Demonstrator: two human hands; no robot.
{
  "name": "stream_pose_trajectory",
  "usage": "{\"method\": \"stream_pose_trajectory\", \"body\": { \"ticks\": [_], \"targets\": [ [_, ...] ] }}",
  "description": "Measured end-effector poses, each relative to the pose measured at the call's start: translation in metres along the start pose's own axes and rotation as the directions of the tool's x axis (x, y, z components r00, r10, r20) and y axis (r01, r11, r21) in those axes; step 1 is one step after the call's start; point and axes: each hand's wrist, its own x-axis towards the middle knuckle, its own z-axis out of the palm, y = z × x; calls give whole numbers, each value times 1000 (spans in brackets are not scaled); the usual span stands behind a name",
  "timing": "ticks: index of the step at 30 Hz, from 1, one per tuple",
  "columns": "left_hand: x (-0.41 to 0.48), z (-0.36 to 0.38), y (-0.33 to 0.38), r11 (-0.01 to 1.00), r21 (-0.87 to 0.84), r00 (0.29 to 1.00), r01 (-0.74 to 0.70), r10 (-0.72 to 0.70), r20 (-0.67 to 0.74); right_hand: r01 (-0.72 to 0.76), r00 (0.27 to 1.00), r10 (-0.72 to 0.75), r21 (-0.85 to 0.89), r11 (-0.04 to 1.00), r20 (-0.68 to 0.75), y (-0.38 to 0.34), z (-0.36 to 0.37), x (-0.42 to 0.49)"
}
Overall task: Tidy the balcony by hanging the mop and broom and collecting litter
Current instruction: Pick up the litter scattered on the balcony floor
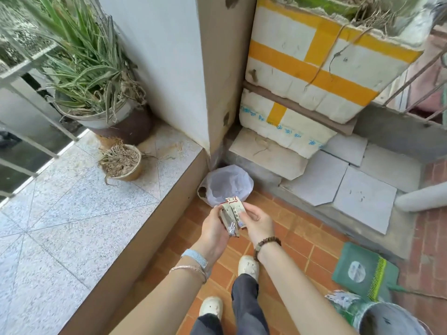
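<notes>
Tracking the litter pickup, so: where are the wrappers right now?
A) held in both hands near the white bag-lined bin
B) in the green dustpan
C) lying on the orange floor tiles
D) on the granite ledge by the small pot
A: the left hand and right hand both grip the wrappers, just in front of the bin at the wall corner.
</notes>
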Motion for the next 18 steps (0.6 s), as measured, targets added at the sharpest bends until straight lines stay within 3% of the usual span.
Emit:
{"method": "stream_pose_trajectory", "body": {
  "ticks": [10,18],
  "targets": [
    [144,34,-14,1000,-7,999,16,-16,-41,-74,992,82,-92,993,92,41,-5,162],
    [289,7,-47,1000,2,998,27,-27,-55,-231,971,225,63,971,84,148,18,284]
  ]
}}
